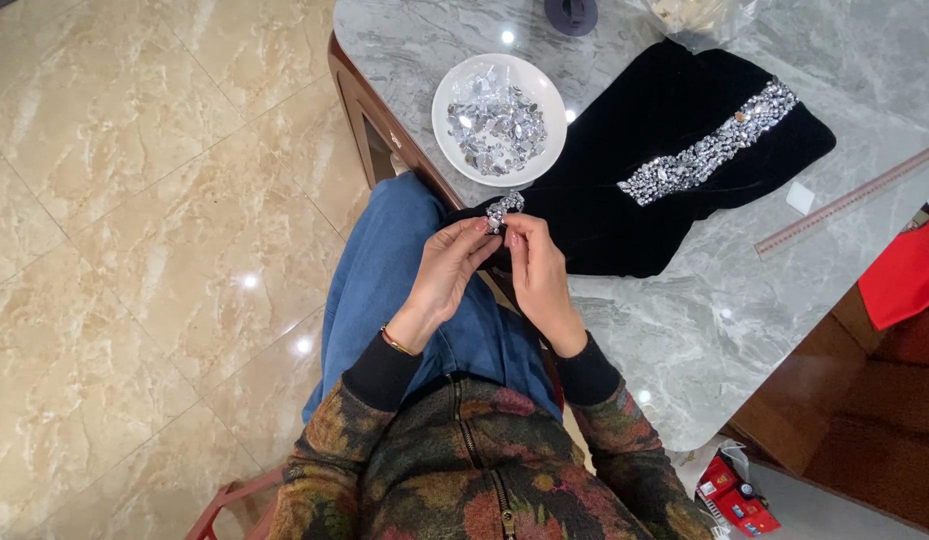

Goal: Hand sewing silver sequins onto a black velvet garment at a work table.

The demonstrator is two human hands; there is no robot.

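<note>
Head camera looks down on a seated person's lap and a grey marble table filling the upper right of the frame; the left hand and the right hand meet at mid-frame, fingertips pinched together on the near end of a black velvet garment, where a small cluster of sewn rhinestones sits just above the fingers; whether a needle is held between them is too small to tell; both hands are narrowly closed on the cloth edge, thumbs facing each other; the garment spreads from the hands up toward the upper right over the table, and a rhinestone band runs diagonally across it; just left of the garment, at top centre, a white bowl holds a heap of loose clear gems; a long ruler lies slantwise at the right edge, with a small white tag beside it; blue jeans cover the lap beneath the hands; beige polished floor tiles fill the left.
</note>
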